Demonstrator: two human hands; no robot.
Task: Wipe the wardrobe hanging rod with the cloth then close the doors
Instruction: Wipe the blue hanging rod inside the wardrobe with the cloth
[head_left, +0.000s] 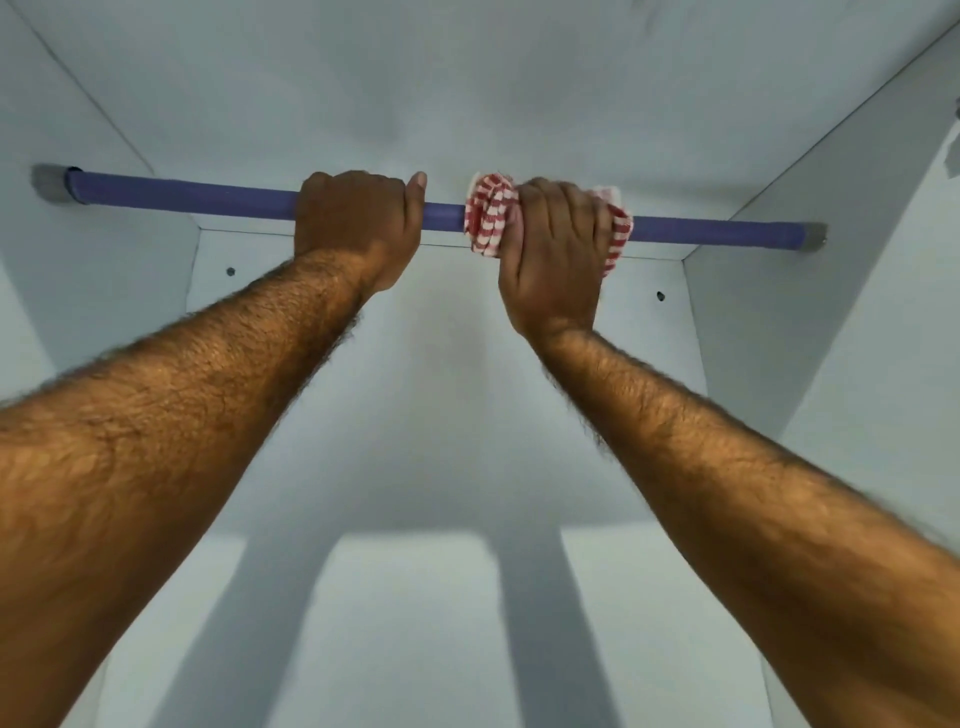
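A purple hanging rod (182, 192) runs across the white wardrobe interior from a grey bracket at the left wall to another at the right wall. My left hand (358, 223) grips the bare rod left of its middle. A red-and-white striped cloth (488, 218) is wrapped around the rod just right of the middle, and my right hand (556, 249) is closed around that cloth and the rod. A short stretch of bare rod shows between my two hands. The wardrobe doors are out of view.
White side walls (831, 291) close in on the left and right, with the back panel (441, 364) behind the rod. Two small dark holes (660, 296) mark the back panel. My forearms cast shadows on the back panel below.
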